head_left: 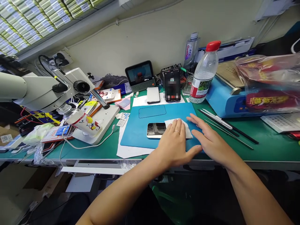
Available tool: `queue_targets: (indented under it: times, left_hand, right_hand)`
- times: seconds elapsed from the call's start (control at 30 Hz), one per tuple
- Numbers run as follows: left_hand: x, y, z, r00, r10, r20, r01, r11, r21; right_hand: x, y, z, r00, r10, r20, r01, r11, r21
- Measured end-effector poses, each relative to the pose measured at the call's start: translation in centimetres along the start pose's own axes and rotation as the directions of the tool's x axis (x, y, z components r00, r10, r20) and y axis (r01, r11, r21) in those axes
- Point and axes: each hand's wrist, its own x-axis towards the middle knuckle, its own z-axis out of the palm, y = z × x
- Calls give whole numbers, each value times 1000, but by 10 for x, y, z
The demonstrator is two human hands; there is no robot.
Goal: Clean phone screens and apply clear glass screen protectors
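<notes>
The left hand (174, 143) lies flat, palm down, fingers straight and side by side on a thin white wipe (188, 132). Under its fingers, the wipe covers the right part of a flat phone with a shiny dark screen (153, 129), which lies on a smooth blue mat (133, 132). The right hand (208, 139) is spread wide just beside it, holding nothing. The wipe looks soft and light. The phone looks stiff, slippery and easy to crack; hold it by its long edges.
</notes>
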Motion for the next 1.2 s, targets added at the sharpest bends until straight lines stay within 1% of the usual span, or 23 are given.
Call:
queue_targets:
  times: [0.1, 0.17, 0.27, 0.33, 0.4, 0.5, 0.6, 0.67, 0.73, 0.83, 0.93, 1.0, 1.1, 1.13, 1.2]
  left_hand:
    - [-13, 7, 6, 999, 21, -28, -21, 1000, -8]
    - [-31, 3, 9, 999, 30, -30, -30, 999, -13]
    - [-59, -16, 8, 1000, -3, -21, 3, 1000, 11]
    - [-73, -32, 6, 997, -69, -20, 70, 997, 44]
    - [-81, -47, 2, 993, -119, -15, 120, 990, 69]
    - [-77, -60, -2, 990, -144, 2, 144, 987, 74]
    - [-55, -60, -4, 986, -165, 12, 164, 984, 65]
    - [-35, -52, -5, 988, -153, 17, 152, 987, 52]
    - [-16, -39, -5, 995, -99, 20, 98, 995, 34]
    - [-2, -14, -2, 1000, -20, 2, 20, 1000, 15]
    - [-8, 6, 3, 999, 26, -22, -26, 1000, 7]
    - [-20, 10, 6, 999, 38, -29, -38, 999, -1]
    - [-44, -2, 7, 999, 37, -17, -37, 999, -11]
    - [-51, -9, 7, 1000, 18, -10, -18, 1000, -8]
    - [-63, -28, 4, 998, -57, -6, 57, 998, 17]
  right_hand:
    - [0, -2, -1, 1000, 1, 1, -1, 1000, -13]
    - [-1, -3, -1, 1000, -5, 0, 5, 1000, -26]
    - [-3, -5, -1, 1000, -1, -5, 1, 999, -37]
    - [-4, -6, -1, 1000, 18, -2, -18, 999, -48]
    - [-5, -8, -2, 999, 38, 6, -38, 998, -58]
    - [-4, -10, -3, 998, 54, 17, -53, 997, -62]
    - [-3, -9, -3, 999, 45, 21, -43, 997, -61]
    - [-2, -8, -3, 999, 32, 19, -31, 998, -59]
    - [-1, -6, -3, 1000, 15, 11, -15, 999, -48]
    - [-1, -5, -2, 1000, 8, -4, -8, 1000, -22]
    - [-1, -7, -1, 1000, 15, -10, -15, 1000, -16]
    - [-1, -8, -1, 1000, 11, -6, -11, 1000, -22]
    - [-1, -9, -1, 1000, 8, -8, -8, 999, -39]
    - [-1, -9, -1, 1000, 11, -10, -11, 999, -47]
    - [-1, -8, -2, 1000, 22, -11, -22, 998, -61]
